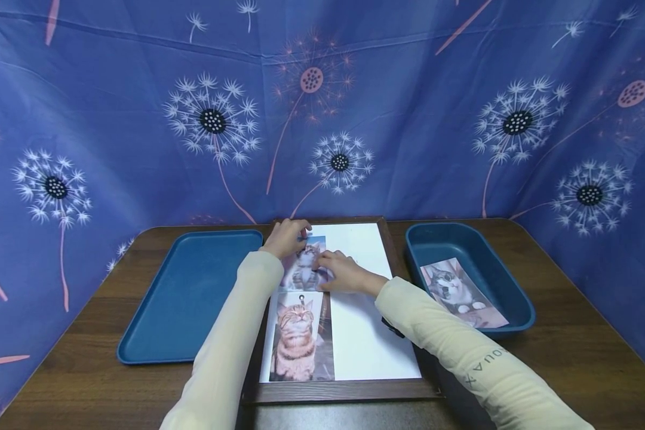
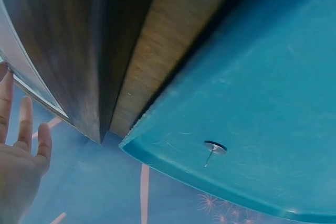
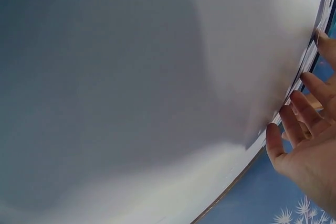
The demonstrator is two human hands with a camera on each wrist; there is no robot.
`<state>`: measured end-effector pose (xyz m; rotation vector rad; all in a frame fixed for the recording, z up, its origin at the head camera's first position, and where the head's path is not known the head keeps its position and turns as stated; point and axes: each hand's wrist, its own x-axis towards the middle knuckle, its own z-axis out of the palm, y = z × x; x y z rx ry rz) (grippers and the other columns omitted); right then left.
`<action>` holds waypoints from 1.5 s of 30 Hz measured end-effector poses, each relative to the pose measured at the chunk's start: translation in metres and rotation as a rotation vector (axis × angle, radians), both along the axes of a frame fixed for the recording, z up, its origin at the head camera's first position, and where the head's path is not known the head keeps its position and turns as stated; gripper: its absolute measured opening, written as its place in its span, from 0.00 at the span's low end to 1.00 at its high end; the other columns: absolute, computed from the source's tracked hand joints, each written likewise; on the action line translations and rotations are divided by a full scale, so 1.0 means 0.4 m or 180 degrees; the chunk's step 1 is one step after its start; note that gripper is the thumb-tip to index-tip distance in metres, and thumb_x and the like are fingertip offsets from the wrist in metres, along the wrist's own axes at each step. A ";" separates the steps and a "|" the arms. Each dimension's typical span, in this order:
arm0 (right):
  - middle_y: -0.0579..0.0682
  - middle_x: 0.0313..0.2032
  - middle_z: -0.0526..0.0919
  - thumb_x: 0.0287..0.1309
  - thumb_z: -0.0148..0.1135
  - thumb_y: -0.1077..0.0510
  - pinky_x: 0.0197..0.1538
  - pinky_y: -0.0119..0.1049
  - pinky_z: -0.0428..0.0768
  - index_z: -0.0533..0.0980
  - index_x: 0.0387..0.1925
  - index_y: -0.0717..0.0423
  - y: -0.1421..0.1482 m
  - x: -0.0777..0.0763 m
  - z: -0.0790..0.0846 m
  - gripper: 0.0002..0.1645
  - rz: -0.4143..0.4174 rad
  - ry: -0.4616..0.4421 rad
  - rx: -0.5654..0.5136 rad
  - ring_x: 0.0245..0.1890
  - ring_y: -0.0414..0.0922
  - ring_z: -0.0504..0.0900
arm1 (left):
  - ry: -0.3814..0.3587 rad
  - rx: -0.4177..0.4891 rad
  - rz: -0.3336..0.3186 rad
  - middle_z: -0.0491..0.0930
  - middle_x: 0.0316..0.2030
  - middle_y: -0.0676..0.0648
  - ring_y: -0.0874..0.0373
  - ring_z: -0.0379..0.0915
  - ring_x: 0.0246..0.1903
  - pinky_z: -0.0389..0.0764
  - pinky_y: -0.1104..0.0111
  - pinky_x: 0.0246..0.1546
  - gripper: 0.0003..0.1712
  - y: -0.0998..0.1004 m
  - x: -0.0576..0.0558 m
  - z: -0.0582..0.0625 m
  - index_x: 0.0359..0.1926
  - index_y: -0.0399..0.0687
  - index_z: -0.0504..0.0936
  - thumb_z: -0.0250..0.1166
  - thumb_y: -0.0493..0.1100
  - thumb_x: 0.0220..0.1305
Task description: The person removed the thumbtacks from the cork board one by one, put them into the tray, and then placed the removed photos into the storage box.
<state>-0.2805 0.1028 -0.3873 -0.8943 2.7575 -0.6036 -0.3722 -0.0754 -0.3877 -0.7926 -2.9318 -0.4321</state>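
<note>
A cat photo of a grey kitten lies at the upper left of a white board in a brown frame. My left hand is at this photo's upper left corner, with loosely bent fingers. Its fingers look relaxed in the left wrist view. My right hand touches the photo's right side with its fingertips; the right wrist view shows those fingers spread against the board. Directly below, an orange tabby photo lies on the board, with a small round metallic thumbtack at its top edge.
To the left is a shallow blue tray, and a thumbtack lies in it. On the right, a deeper blue bin holds another cat photo. A blue dandelion cloth hangs behind the wooden table.
</note>
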 end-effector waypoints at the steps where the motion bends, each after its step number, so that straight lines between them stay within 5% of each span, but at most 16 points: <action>1: 0.51 0.59 0.68 0.52 0.63 0.50 0.58 0.57 0.62 0.71 0.54 0.52 0.000 0.001 0.001 0.27 -0.0001 -0.0013 -0.0006 0.58 0.53 0.64 | 0.0007 -0.0014 -0.0004 0.81 0.38 0.53 0.53 0.73 0.43 0.67 0.53 0.52 0.18 0.000 0.001 0.002 0.50 0.50 0.77 0.64 0.41 0.56; 28: 0.52 0.60 0.66 0.53 0.63 0.51 0.59 0.60 0.59 0.71 0.53 0.54 -0.003 -0.001 0.006 0.26 0.0001 -0.0123 -0.0045 0.59 0.54 0.63 | 0.0071 -0.0165 -0.0049 0.81 0.36 0.52 0.53 0.74 0.42 0.68 0.54 0.51 0.11 0.009 -0.014 0.003 0.42 0.51 0.80 0.64 0.39 0.56; 45: 0.52 0.60 0.66 0.53 0.63 0.51 0.58 0.61 0.60 0.71 0.54 0.54 -0.004 -0.001 0.008 0.27 0.0003 -0.0112 -0.0016 0.58 0.54 0.63 | -0.0145 0.0091 -0.0048 0.80 0.36 0.49 0.53 0.75 0.40 0.68 0.53 0.51 0.12 0.006 -0.016 0.004 0.43 0.49 0.79 0.63 0.38 0.56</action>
